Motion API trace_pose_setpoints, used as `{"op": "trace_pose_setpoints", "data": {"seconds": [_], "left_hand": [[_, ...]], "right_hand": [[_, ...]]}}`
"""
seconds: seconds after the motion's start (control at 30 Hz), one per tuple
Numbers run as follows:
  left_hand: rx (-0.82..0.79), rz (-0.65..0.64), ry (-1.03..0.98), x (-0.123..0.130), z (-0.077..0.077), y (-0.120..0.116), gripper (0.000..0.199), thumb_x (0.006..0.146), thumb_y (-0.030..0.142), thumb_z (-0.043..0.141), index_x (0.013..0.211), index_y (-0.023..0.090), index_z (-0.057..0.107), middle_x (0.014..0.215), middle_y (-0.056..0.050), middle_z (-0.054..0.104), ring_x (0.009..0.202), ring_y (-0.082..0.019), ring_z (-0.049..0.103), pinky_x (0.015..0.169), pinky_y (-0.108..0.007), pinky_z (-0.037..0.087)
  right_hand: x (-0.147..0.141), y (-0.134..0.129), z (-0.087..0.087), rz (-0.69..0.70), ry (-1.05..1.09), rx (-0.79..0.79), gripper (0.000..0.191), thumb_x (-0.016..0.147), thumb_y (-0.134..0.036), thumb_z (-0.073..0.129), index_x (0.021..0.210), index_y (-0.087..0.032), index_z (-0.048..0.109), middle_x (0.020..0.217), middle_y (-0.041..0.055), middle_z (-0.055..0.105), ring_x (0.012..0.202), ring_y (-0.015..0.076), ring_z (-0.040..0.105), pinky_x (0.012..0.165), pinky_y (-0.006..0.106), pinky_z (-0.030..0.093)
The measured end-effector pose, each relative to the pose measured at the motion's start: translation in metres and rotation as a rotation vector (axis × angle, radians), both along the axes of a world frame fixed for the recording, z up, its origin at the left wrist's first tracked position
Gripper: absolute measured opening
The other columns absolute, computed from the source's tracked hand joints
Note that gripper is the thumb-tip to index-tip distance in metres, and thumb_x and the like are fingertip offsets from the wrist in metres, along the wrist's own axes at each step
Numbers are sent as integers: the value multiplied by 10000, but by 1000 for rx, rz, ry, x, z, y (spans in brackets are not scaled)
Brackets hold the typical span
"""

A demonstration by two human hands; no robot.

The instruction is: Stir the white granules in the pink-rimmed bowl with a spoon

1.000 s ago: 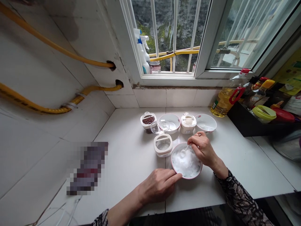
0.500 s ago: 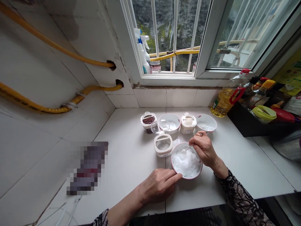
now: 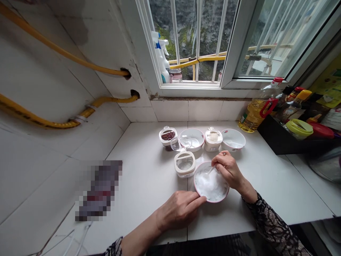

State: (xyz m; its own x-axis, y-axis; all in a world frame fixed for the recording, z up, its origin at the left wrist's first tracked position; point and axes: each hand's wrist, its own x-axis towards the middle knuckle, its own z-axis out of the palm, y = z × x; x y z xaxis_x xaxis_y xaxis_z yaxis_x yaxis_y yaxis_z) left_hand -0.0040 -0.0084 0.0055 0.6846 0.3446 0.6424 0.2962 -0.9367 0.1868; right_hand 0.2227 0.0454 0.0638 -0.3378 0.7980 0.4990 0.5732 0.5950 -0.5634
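Fingers: those of the right hand (image 3: pixel 228 171) pinched the spoon (image 3: pixel 211 170); those of the left hand (image 3: pixel 179 209) were bent against the near-left rim of the bowl (image 3: pixel 215 202).
Spoon: sloped down leftward from the right fingertips into white grains (image 3: pixel 213 186) in the bowl; right hand nearer.
Jars: three, one (image 3: pixel 184 174) just left of the bowl, two beyond it.
Bowls: three, two beyond this one (all round, no long axis).
Spoons: one held.

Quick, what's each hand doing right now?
Left hand: closed on the pink-rimmed white bowl's edge.
Right hand: closed, holding a small white spoon.
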Motion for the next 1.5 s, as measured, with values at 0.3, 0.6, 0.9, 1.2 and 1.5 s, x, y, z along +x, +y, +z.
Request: {"op": "trace_pose_setpoints", "data": {"seconds": [0.3, 0.6, 0.9, 1.2, 1.5], "left_hand": [[-1, -16, -7, 0, 1, 1, 360, 825, -3, 393, 1143, 104, 525, 691, -25, 605, 545, -126, 542, 480, -220, 444], [-2, -28, -8, 1, 0, 1, 347, 829, -3, 398, 1135, 91, 531, 689, -24, 600, 542, -132, 531, 466, -232, 420], [31, 3, 7, 2, 3, 1, 362, 821, 0, 382, 1137, 106, 522, 693, -18, 603, 544, -132, 539, 462, -231, 408], [8, -4, 16, 0, 0, 1, 371, 831, 14, 379, 1164, 113, 509, 699, -21, 601, 557, -137, 541, 480, -231, 422], [13, -13, -2, 1, 2, 1, 362, 822, 4, 383, 1142, 105, 519, 686, -15, 593, 542, -125, 520, 476, -226, 405]], "right_hand": [[6, 5, 4, -184, 406, -397, 192, 735, -204, 468, 622, -203, 623, 493, -17, 532, 514, 153, 488, 533, 285, 379], [11, 16, 4, -138, 630, -590, 147, 699, -252, 533, 623, -182, 638, 468, -22, 523, 479, 136, 481, 538, 288, 416], [-27, -3, 9, 9, 376, -125, 140, 952, -227, 503, 984, -214, 639, 857, 49, 722, 771, 189, 682, 711, 327, 512], [-19, -4, 14, 59, 138, 207, 198, 948, -93, 482, 992, -222, 625, 789, 21, 716, 745, 188, 620, 788, 365, 462], [5, 3, 6, -14, -58, 72, 194, 873, -96, 467, 811, -204, 615, 697, 11, 664, 669, 177, 561, 805, 363, 410]]}}
